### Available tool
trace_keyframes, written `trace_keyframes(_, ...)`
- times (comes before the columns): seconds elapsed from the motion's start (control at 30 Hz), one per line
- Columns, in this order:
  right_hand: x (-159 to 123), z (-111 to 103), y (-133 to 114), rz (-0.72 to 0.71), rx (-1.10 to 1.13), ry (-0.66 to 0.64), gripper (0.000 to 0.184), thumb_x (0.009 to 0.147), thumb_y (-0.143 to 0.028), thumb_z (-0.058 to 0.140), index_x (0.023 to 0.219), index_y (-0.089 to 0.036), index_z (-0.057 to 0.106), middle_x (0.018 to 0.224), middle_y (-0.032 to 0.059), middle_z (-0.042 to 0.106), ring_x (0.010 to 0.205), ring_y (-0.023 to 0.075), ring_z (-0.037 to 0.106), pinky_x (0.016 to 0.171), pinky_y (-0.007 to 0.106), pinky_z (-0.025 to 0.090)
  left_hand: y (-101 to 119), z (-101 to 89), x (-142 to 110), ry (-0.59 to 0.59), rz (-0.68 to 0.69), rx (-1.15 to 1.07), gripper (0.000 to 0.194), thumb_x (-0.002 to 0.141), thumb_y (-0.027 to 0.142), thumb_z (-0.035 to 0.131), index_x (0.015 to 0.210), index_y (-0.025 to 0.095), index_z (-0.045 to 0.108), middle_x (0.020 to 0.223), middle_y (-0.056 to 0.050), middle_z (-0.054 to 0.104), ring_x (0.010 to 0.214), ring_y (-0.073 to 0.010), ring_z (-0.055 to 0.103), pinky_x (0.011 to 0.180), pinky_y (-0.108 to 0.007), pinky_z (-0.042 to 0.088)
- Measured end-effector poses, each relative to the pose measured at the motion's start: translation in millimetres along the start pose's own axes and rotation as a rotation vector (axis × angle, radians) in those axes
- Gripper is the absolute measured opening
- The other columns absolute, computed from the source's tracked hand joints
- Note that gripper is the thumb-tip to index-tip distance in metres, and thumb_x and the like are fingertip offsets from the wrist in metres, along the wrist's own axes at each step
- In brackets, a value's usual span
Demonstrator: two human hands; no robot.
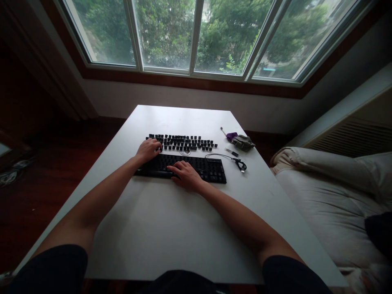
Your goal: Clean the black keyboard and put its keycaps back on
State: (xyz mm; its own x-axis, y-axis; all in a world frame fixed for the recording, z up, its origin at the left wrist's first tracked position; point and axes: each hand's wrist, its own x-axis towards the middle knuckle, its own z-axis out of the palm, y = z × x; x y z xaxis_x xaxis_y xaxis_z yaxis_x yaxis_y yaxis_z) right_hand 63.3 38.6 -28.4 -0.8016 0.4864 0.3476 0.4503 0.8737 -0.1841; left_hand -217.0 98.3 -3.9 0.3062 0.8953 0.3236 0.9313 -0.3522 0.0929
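A black keyboard (pixel 211 169) lies across the white table, its left part partly covered by my hands. Behind it, loose black keycaps (pixel 183 143) stand in several uneven rows. My left hand (pixel 148 150) reaches to the left end of these rows, with bent fingers closed at a keycap (pixel 158 148). My right hand (pixel 187 175) rests over the middle of the keyboard, fingers stretched out to the left and thumb apart. Its fingertips touch the front area of the keys, and I see nothing held in it.
A coiled black USB cable (pixel 240 164) lies right of the keyboard. Near it are a small dark tool with wire prongs (pixel 232 152), a grey-green cloth (pixel 243 142), a purple piece (pixel 232 136) and a thin stick (pixel 223 130). A cushioned sofa (pixel 321 188) stands right of the table (pixel 177 232).
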Motion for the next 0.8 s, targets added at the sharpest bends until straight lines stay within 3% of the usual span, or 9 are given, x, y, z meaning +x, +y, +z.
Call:
trace_keyframes(0.43,-2,-1,3,-0.001,0.023,-0.004,0.049,0.097,-0.036,0.061,0.143,-0.023,0.053,0.12,0.0116,0.058,0.109,0.0258,0.049,0.095,0.041,0.042,-16,13.0,22,-0.133,0.008,0.031,0.02,0.08,0.034,0.066,0.097,0.026,0.075,0.097,-0.006,0.065,0.095,-0.0255,0.056,0.084,-0.036,0.043)
trace_keyframes(0.63,-1,-3,1,0.009,0.026,-0.013,0.049,0.097,-0.035,0.062,0.143,-0.023,0.053,0.119,0.0115,0.058,0.109,0.0258,0.049,0.095,0.041,0.042,-11,13.6,23,-0.105,0.026,0.034,0.019,0.081,0.03,0.064,0.095,0.025,0.075,0.094,-0.006,0.066,0.092,-0.025,0.057,0.083,-0.036,0.044)
trace_keyframes(0.8,-1,-4,1,0.006,0.031,-0.013,0.049,0.096,-0.034,0.062,0.143,-0.024,0.052,0.119,0.0114,0.058,0.109,0.0258,0.049,0.095,0.042,0.042,-5,3.1,12,-0.033,0.024,-0.048,0.02,0.082,0.028,0.062,0.098,0.024,0.074,0.097,-0.007,0.067,0.096,-0.0256,0.057,0.088,-0.038,0.044)
